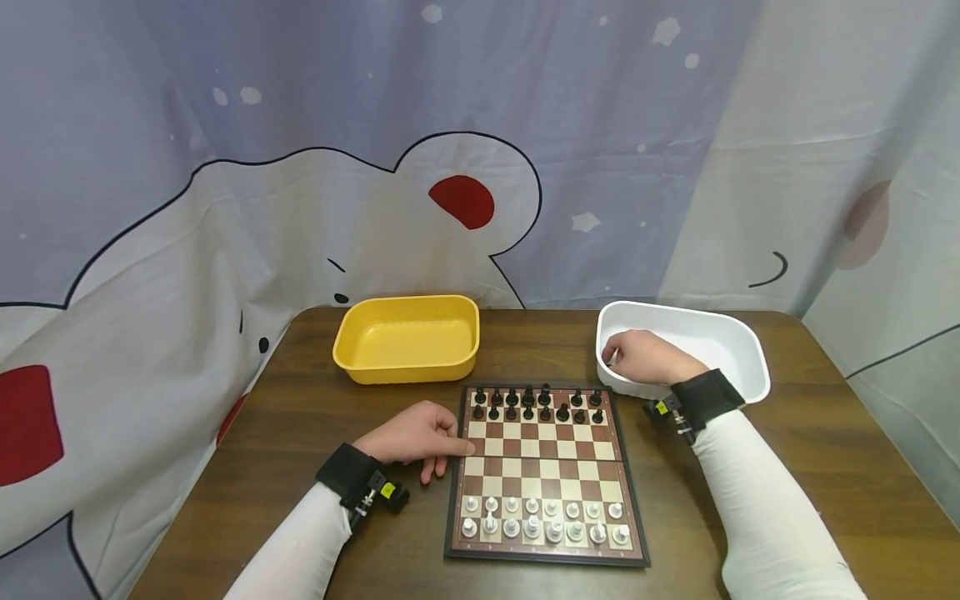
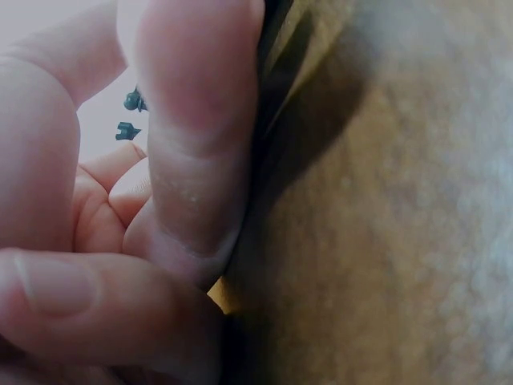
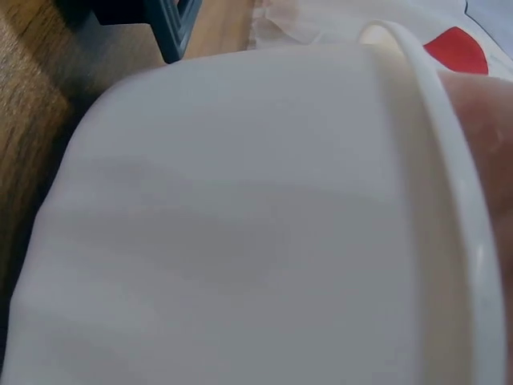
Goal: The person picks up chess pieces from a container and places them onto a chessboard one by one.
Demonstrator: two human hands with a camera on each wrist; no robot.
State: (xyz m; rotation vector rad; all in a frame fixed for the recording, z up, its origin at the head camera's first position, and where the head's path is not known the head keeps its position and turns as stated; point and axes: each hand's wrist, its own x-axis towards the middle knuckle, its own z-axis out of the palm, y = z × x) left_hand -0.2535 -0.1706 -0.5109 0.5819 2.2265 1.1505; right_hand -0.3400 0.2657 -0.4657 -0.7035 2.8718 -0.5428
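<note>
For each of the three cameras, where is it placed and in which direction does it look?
Head: worn on the head, looks forward and down at the chessboard, yellow tub and white tub; both forearms, left hand and right hand show.
Left wrist: sits by the left hand, faces along its fingers over the table; black pieces peek behind.
Right wrist: pressed close to the white tub's outer wall; part of the hand at the right edge.
Shared: head and right wrist both show the white tub.
</note>
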